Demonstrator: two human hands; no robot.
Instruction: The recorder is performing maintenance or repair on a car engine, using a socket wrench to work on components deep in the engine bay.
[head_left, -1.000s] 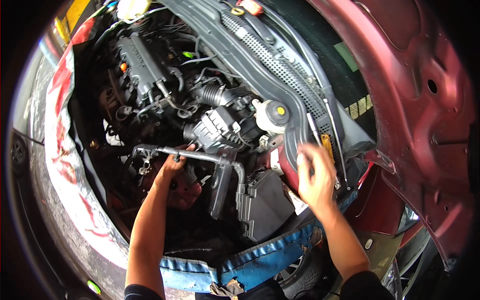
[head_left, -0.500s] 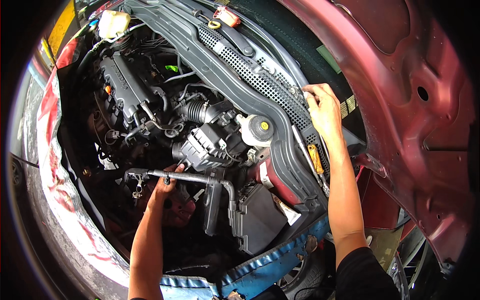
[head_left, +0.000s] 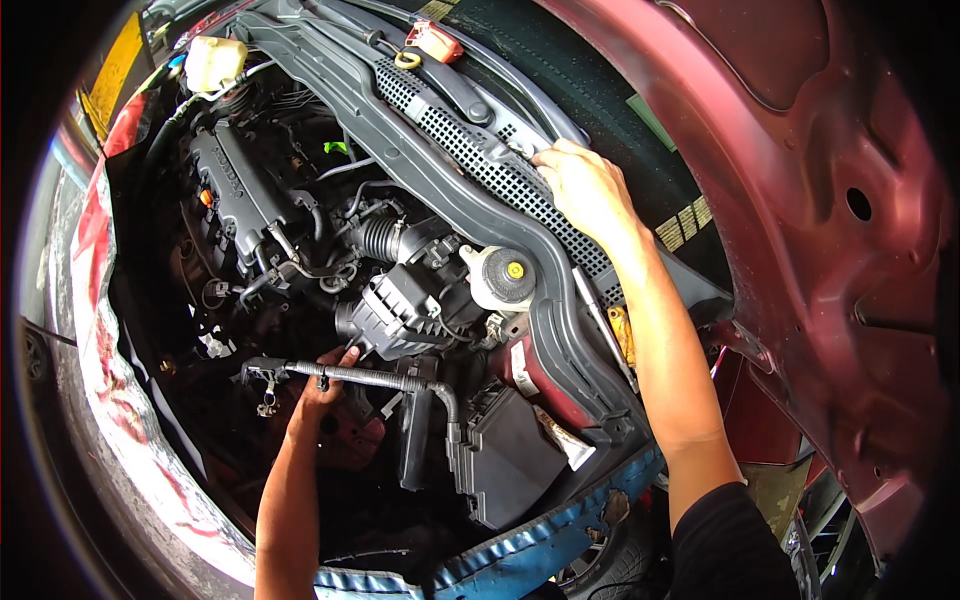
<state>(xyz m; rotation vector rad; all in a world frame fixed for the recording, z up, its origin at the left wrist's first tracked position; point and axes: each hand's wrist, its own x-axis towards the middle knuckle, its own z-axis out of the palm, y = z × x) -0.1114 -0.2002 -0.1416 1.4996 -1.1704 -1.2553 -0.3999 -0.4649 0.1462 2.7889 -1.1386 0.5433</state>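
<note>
My left hand (head_left: 325, 388) reaches into the engine bay, its thumb at the lower edge of the black air filter housing (head_left: 398, 312). A grey corrugated wiring harness (head_left: 395, 380) crosses over this hand, and most of its fingers are hidden. Over the black cowl grille (head_left: 455, 135) by the windshield, my right hand (head_left: 583, 185) has its fingers bent and pressed together. What they hold, if anything, is too small to make out. Close to my right forearm lie a long metal rod-like tool (head_left: 598, 320) and a yellow-orange handled tool (head_left: 622, 335).
A reservoir with a black cap (head_left: 505, 272) stands beside the housing. Nearer are a black fuse box (head_left: 515, 460) and a white tube (head_left: 570, 443). The engine cover (head_left: 240, 180) lies farther left. A red object (head_left: 435, 42) rests on the cowl. The raised red hood (head_left: 800, 200) fills the right.
My right hand has moved left and farther away along the cowl grille. My left hand stays by the air filter housing. The whole view has shifted slightly.
</note>
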